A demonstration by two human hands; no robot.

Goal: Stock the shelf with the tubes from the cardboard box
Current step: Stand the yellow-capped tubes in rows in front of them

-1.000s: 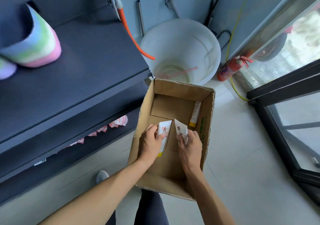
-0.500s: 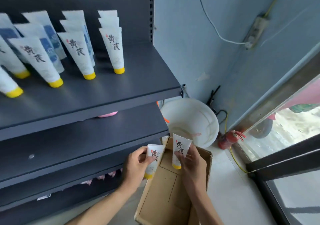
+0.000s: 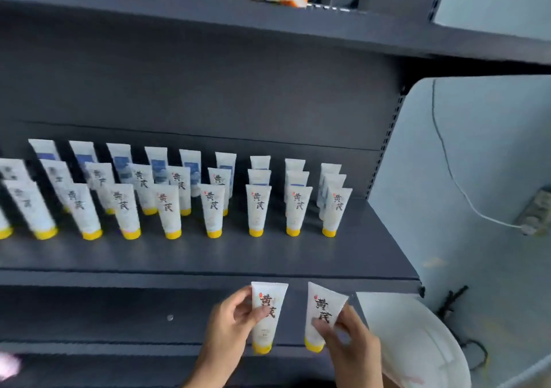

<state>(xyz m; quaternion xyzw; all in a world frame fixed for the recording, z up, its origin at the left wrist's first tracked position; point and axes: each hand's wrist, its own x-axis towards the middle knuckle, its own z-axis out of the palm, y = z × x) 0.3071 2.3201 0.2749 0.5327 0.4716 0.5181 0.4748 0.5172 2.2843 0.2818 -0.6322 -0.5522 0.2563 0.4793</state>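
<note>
Both hands raised from box toward shelf [image 3: 298, 256] front edge; left hand [image 3: 231, 325] grips tube [image 3: 266, 316], right hand [image 3: 347, 343] grips second tube [image 3: 320, 313].

A small shop, by the look of it: a dark metal display shelf [image 3: 208, 256] carries neat rows of identical white tubes [image 3: 258, 208] (yellow caps down). Slotted uprights [image 3: 384, 146] stand against a pale blue wall [image 3: 477, 164].
</note>
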